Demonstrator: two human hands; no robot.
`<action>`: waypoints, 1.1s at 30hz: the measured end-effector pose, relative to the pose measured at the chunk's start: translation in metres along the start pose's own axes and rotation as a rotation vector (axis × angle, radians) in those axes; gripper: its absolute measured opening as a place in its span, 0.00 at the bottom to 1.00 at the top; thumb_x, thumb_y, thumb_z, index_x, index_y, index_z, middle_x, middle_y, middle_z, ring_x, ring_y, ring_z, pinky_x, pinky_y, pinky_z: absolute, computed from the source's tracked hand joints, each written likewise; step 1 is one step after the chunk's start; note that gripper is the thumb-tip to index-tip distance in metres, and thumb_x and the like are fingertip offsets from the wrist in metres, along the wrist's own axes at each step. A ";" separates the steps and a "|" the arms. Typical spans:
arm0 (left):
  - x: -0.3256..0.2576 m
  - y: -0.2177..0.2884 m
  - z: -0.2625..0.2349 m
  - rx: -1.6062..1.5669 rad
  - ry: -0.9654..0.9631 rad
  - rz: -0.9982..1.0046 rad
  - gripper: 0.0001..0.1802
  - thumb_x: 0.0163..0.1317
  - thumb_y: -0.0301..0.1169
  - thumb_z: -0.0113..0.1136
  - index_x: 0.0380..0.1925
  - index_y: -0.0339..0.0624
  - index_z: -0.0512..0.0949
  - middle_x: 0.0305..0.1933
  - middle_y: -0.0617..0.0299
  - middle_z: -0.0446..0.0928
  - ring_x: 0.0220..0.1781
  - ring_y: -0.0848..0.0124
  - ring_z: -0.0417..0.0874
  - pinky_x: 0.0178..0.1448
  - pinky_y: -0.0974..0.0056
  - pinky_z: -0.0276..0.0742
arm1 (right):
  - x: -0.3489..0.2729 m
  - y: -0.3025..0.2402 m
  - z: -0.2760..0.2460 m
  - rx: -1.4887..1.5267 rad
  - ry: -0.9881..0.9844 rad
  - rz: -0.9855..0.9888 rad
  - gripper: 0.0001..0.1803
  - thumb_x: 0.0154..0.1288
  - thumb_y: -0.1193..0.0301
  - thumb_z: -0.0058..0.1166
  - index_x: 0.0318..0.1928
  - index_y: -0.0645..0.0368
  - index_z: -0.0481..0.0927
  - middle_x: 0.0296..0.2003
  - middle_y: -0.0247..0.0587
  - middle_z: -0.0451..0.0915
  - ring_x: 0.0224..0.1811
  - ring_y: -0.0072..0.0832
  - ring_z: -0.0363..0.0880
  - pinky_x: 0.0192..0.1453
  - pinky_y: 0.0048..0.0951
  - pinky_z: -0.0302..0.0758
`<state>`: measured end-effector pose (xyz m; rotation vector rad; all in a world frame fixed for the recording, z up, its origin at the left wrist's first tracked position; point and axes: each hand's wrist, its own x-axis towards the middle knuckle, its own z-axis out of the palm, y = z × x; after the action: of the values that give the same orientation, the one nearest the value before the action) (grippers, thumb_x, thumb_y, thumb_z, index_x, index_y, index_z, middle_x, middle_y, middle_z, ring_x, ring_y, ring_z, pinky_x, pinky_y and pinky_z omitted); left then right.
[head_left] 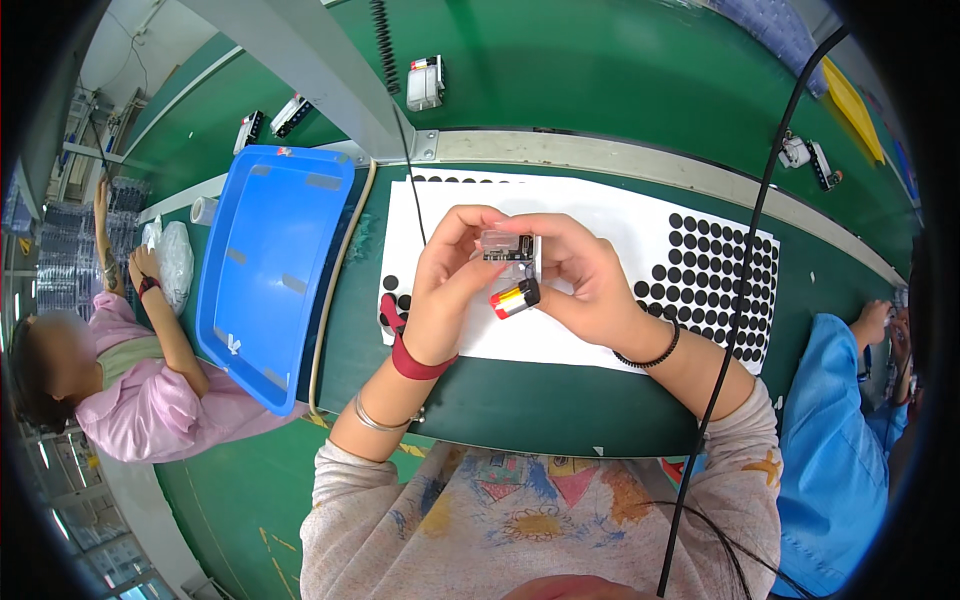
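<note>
My left hand (447,290) and my right hand (592,285) meet over the white sheet. Between their fingertips they hold a small clear plastic housing (500,240) with a dark circuit board in it. Just below the housing sits a small cylindrical battery (514,299) with red, yellow and black colouring, close to my right thumb; how it is attached cannot be made out. Under my hands lies the white sheet (590,200) with rows of round black stickers (705,290), most of them at its right side.
A blue tray (270,240) stands left of the sheet. Similar housings (426,85) lie on the green surface beyond the metal rail (560,147). A black cable (745,290) hangs across the right side. A person in pink (150,400) works at left, another in blue (830,430) at right.
</note>
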<state>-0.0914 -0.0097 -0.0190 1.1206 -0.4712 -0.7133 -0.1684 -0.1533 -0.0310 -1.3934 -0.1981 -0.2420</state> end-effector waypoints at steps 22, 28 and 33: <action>-0.003 -0.005 0.002 0.738 0.246 0.472 0.16 0.44 0.26 0.67 0.35 0.37 0.76 0.40 0.59 0.75 0.38 0.69 0.72 0.39 0.66 0.69 | -0.001 -0.001 0.005 0.004 0.240 -0.005 0.25 0.53 0.84 0.57 0.52 0.62 0.65 0.38 0.43 0.79 0.40 0.23 0.78 0.39 0.23 0.75; 0.001 -0.005 0.009 0.240 0.235 0.291 0.16 0.45 0.20 0.65 0.38 0.35 0.77 0.47 0.55 0.73 0.51 0.68 0.72 0.55 0.63 0.69 | -0.003 0.000 0.007 0.008 0.223 -0.045 0.25 0.53 0.82 0.58 0.52 0.62 0.66 0.35 0.43 0.80 0.38 0.22 0.78 0.41 0.24 0.75; 0.001 -0.008 0.013 0.241 0.243 0.238 0.16 0.47 0.20 0.64 0.40 0.36 0.78 0.51 0.50 0.73 0.57 0.64 0.70 0.61 0.61 0.64 | -0.003 0.000 0.010 -0.193 0.301 -0.115 0.24 0.53 0.81 0.58 0.51 0.63 0.66 0.34 0.45 0.80 0.38 0.25 0.80 0.42 0.24 0.75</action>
<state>-0.1017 -0.0210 -0.0212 1.3316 -0.4813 -0.3126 -0.1714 -0.1431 -0.0303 -1.5181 -0.0044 -0.5746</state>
